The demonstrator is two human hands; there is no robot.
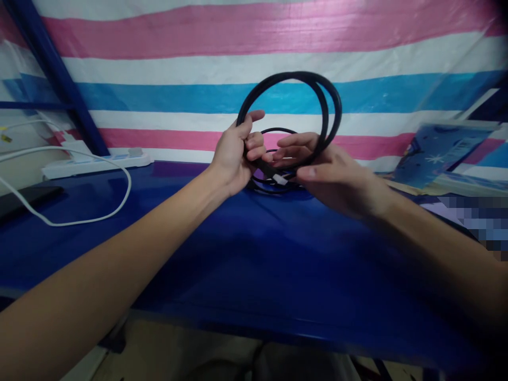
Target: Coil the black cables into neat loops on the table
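A black cable is wound into upright loops above the blue table. My left hand is closed round the loops on their left side, thumb up along the cable. My right hand reaches in from the right with its fingers stretched out through the lower loops, touching the cable near a small white end piece. More black loops hang down just behind both hands to the table.
A white power strip lies at the back left with a white cord curving over the table. A dark flat object sits at the far left. A blue patterned book leans at the right. A striped sheet hangs behind.
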